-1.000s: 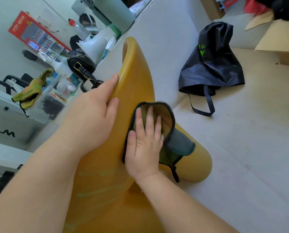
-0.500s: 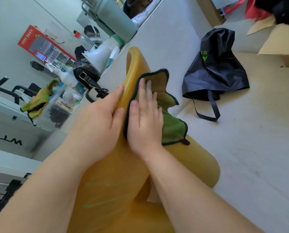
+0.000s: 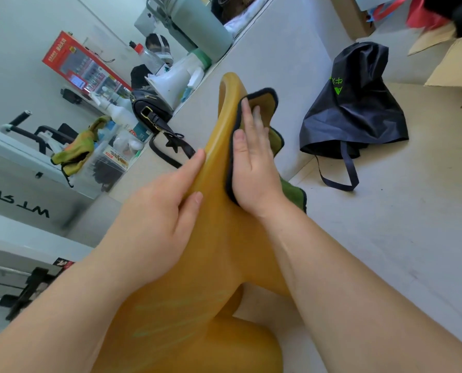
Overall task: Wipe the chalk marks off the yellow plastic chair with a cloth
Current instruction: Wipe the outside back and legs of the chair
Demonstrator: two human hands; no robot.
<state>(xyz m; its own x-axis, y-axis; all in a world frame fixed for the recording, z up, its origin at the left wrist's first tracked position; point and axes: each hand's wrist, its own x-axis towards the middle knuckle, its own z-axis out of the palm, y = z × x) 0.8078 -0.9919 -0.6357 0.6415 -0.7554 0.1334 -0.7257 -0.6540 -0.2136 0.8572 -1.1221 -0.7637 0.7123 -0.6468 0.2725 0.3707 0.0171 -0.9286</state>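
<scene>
Over the last second my right hand [image 3: 254, 162] has slid the cloth [image 3: 262, 103] up the yellow chair [image 3: 216, 238], from the middle of the curved panel to just under its top edge. The cloth, bunched up a moment ago, is now spread flat beneath my palm, fingers straight and close together, pressing it to the plastic; its green tail hangs past my wrist. My left hand [image 3: 157, 219] has barely shifted: it stays wrapped over the chair's edge beside my right, thumb on the near face, fingers curled round the far side, bracing the shell.

I judge that the upper stretch has had its pass, yet the work is not done: faint greenish chalk marks [image 3: 176, 316] show on the chair well below both wrists, nearer my body, so the cloth has to come back down there.

I cannot see whether the plastic under the cloth is clean, since my hand covers it. My left fingertips are hidden behind the edge, the chair's lower part runs out of view, and the marks themselves are pale and hard to trace
</scene>
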